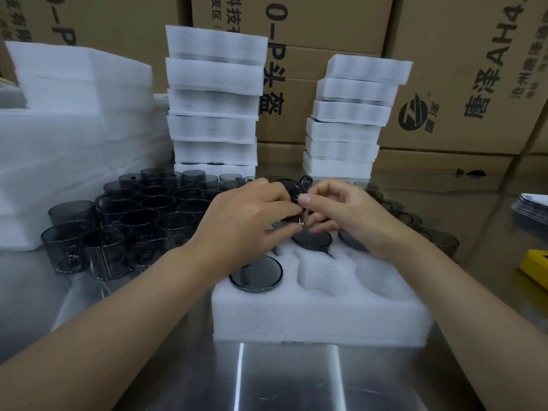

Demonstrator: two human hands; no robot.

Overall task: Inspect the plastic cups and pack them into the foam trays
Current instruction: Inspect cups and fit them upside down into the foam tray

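Observation:
A white foam tray (pixel 320 318) lies on the steel table in front of me. Three dark smoky cups sit in its pockets, one at the near left (pixel 255 274), one in the far middle (pixel 311 240) and one at the far right (pixel 351 243). Above the tray's far edge both hands hold one dark plastic cup (pixel 292 189) tilted on its side. My left hand (pixel 249 221) grips it from the left. My right hand (pixel 344 209) pinches its rim from the right. Two near pockets (pixel 323 271) show bare foam.
Several loose dark cups (pixel 142 215) crowd the table at left, more behind the tray at right (pixel 436 238). Two stacks of filled foam trays (pixel 213 99) (pixel 350 117) stand behind, foam sheets (pixel 59 129) at left, cardboard boxes beyond. A yellow object (pixel 533 266) lies at right.

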